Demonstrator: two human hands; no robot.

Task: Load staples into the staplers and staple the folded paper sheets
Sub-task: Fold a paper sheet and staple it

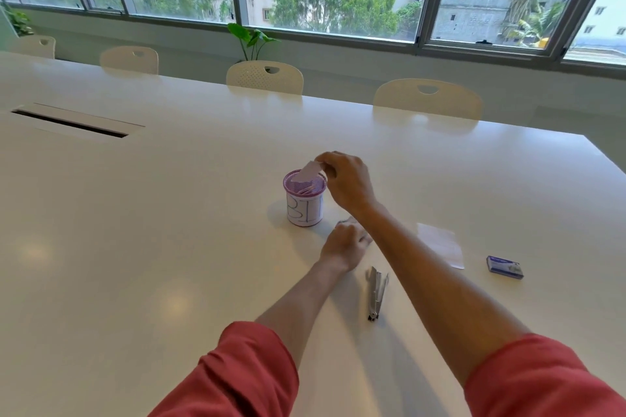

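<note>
My right hand (345,181) pinches a small folded paper slip (310,170) just above the rim of a purple mesh cup (305,201) labelled in blue marker. More folded paper lies inside the cup. My left hand (343,245) rests on the table right of the cup, fingers curled over a small dark object that is mostly hidden. A silver stapler (376,293) lies on the table below my left hand. A flat paper sheet (440,244) and a blue staple box (504,267) lie to the right.
The white table (169,230) stretches far to the left, with a cable slot (72,123) at the back left. Several cream chairs (264,76) line the far edge below the windows. A potted plant (252,41) stands behind them.
</note>
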